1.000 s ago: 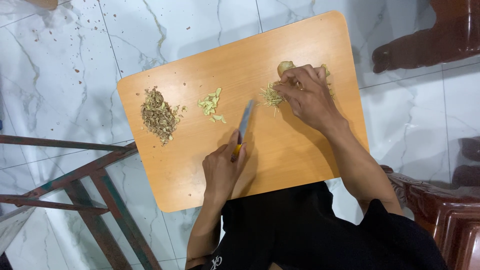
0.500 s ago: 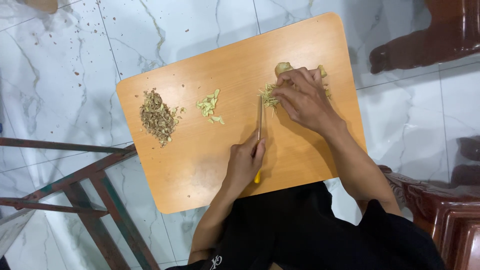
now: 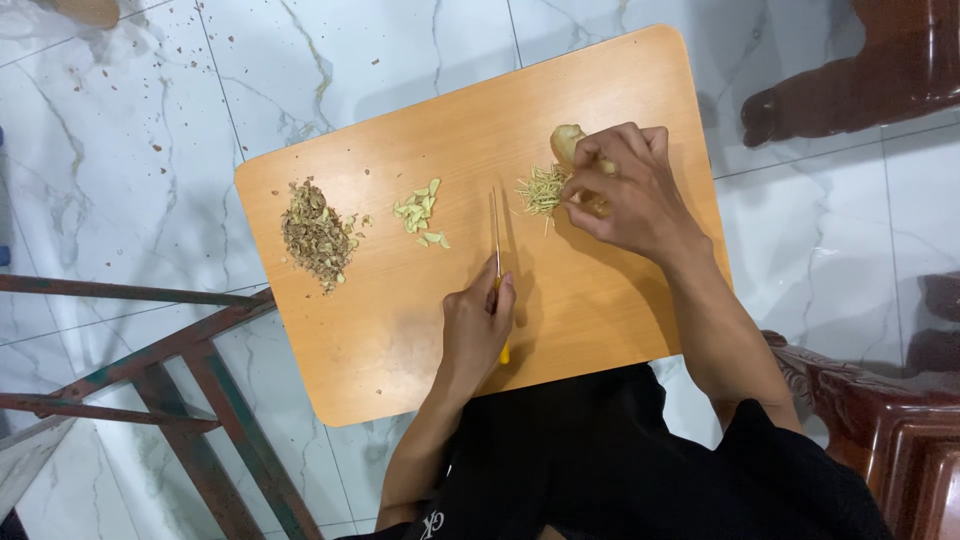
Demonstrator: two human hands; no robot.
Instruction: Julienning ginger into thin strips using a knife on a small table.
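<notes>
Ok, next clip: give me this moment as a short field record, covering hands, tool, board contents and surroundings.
surface: wooden board over a marble-tiled floor
left hand: left hand grips a yellow-handled knife, blade edge down on the board, pointing away from the person
right hand: right hand pinches a ginger piece with its fingers
by the right hand: fine pale shreds, apart from the blade
middle of board: small heap of pale slices
left of board: brown peel pile
surroundings: metal frame on the left, dark wooden furniture on the right

Bright even light, soft shadows, sharp focus, faint floor glare
</notes>
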